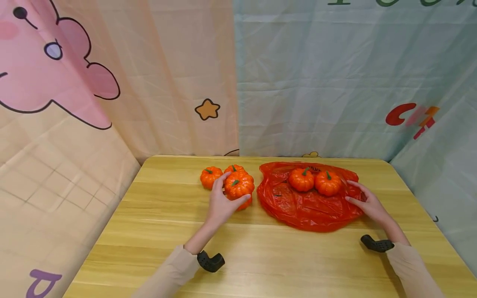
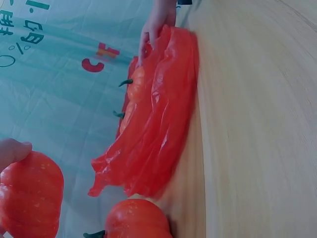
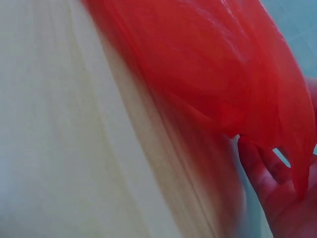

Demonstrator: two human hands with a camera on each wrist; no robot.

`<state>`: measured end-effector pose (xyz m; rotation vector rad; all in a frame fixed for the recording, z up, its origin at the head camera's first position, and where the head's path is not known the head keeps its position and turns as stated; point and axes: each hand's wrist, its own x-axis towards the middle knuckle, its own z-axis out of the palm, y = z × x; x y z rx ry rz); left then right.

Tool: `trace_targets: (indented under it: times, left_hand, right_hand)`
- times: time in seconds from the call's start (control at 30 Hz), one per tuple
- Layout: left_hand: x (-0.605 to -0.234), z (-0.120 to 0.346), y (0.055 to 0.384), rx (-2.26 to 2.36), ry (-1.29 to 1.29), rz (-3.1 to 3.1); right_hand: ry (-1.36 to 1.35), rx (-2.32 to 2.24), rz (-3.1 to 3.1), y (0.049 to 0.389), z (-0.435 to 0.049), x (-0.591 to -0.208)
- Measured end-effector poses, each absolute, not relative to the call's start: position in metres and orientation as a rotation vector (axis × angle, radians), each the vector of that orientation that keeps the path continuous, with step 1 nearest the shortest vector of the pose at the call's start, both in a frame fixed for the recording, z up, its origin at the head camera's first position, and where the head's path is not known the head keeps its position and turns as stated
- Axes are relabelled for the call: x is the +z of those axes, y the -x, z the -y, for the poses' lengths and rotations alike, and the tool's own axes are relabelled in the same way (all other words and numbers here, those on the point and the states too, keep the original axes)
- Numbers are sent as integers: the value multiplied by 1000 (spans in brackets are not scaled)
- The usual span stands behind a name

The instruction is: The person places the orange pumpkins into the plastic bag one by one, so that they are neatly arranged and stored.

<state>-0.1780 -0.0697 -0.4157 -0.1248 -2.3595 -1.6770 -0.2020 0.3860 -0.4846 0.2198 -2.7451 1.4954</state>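
My left hand [image 1: 222, 203] grips a small orange pumpkin [image 1: 240, 187] with a green stem, thumb on one side and fingers on the other. The held pumpkin overlaps a pumpkin behind it [image 1: 234, 168] and one in front [image 1: 244, 204]; another pumpkin [image 1: 210, 177] sits to their left. A crinkled red plastic bag [image 1: 305, 211] lies to the right, with two pumpkins [image 1: 301, 179] [image 1: 328, 183] side by side at its opening. At the bag's right edge, my right hand [image 1: 372, 205] holds the thin plastic between thumb and fingers; a flap hangs over the palm in the right wrist view.
Everything lies on a wooden table [image 1: 294, 256] with light grain. Printed cloth curtains [image 1: 328, 95] hang close behind its back edge and along both sides. A black band with a curved piece [image 1: 210, 261] sits at each wrist.
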Motion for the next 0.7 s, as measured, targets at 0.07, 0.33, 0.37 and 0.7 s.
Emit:
trace_targets:
  times: [0.07,0.33,0.37,0.7]
  left_hand:
    - [-415,65,178,-1690,139,2355]
    - [-412,43,179,-1709,207,2386]
    - [-412,40,179,-1710,217,2387]
    - [-404,10,186,-1725,316,2404]
  right_hand:
    - [-219,1490,2746,202,-386,-484]
    - [-181,1465,2781,200,-387,-486]
    - [-182,1463,2781,200,-386,-486]
    - [-216,1472,2741,203,-384,-485]
